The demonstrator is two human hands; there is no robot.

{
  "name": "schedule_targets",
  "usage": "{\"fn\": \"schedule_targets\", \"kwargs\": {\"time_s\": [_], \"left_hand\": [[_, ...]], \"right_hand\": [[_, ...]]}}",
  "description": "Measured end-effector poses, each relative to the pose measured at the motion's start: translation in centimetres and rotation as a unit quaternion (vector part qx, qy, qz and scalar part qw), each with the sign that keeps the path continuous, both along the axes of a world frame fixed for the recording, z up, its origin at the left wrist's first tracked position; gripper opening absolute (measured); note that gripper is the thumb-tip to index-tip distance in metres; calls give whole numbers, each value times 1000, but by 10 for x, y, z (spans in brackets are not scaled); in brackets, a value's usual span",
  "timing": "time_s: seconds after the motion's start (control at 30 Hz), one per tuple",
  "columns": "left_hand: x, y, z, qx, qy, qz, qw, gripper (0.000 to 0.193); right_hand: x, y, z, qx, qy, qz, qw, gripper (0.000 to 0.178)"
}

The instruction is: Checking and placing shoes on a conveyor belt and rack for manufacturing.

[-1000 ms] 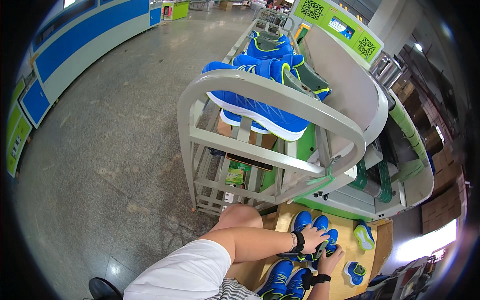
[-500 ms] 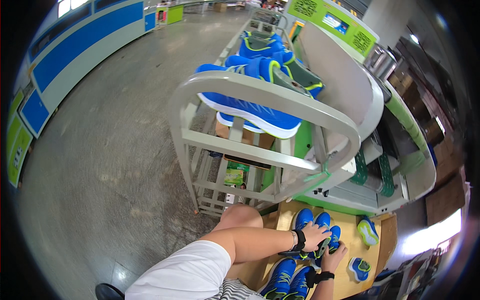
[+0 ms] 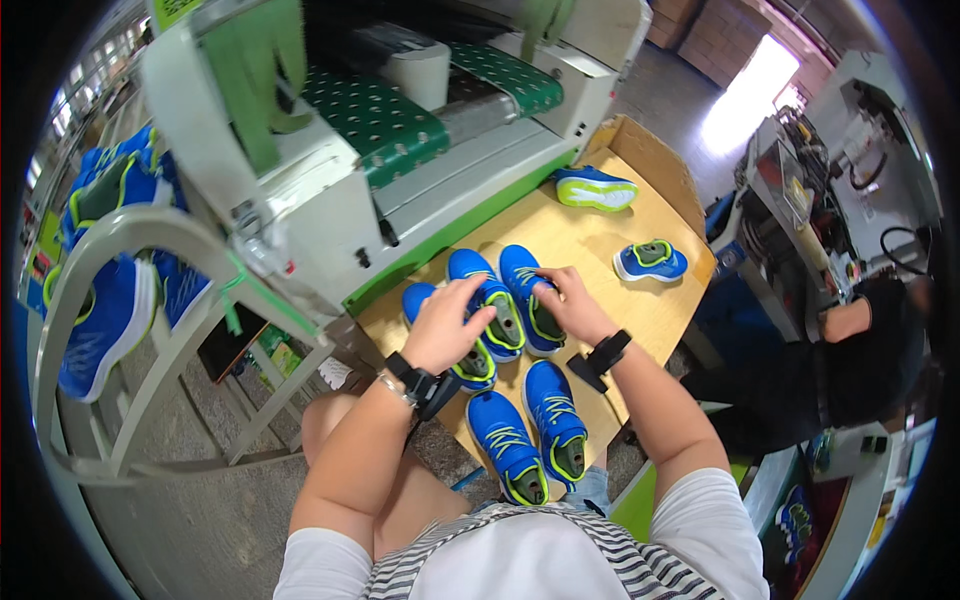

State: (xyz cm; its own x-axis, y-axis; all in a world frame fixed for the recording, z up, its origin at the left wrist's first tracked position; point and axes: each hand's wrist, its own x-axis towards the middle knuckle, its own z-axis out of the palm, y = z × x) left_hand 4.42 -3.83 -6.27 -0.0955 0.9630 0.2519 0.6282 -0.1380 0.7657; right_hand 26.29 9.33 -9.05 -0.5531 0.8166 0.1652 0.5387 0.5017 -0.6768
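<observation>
Several blue sneakers with lime trim lie on a wooden worktable (image 3: 640,310). My left hand (image 3: 450,325) rests on top of one blue sneaker (image 3: 490,300), fingers curled over its opening. My right hand (image 3: 570,305) grips the neighbouring blue sneaker (image 3: 525,290) at its collar. Both wrists carry black bands. A pair of laced blue sneakers (image 3: 530,435) lies nearer my lap. Another blue sneaker (image 3: 425,305) sits partly under my left hand.
A conveyor machine with a green dotted belt (image 3: 400,110) stands behind the table. Two loose sneakers (image 3: 650,262) (image 3: 595,188) lie at the far right of the table. A grey rack (image 3: 120,300) at left carries more blue shoes. Another person (image 3: 860,340) sits at right.
The view has swung from the rack and floor down onto the table. My hands remain on the same blue sneakers at the table's middle.
</observation>
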Motion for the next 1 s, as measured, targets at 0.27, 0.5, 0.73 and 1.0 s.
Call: {"fn": "schedule_targets", "kwargs": {"time_s": [0.27,0.5,0.73,1.0], "left_hand": [[12,13,17,14,-89,-18,996,39],[-2,32,12,13,-220,0,975,33],[-12,43,25,-3,-411,-63,909,51],[-43,53,43,72,-673,-111,728,48]], "right_hand": [[136,157,-20,106,-16,-553,826,90],[100,135,-22,-250,361,-422,793,76],[-3,34,122,-214,510,-70,830,65],[-137,0,154,-184,338,246,890,72]]}}
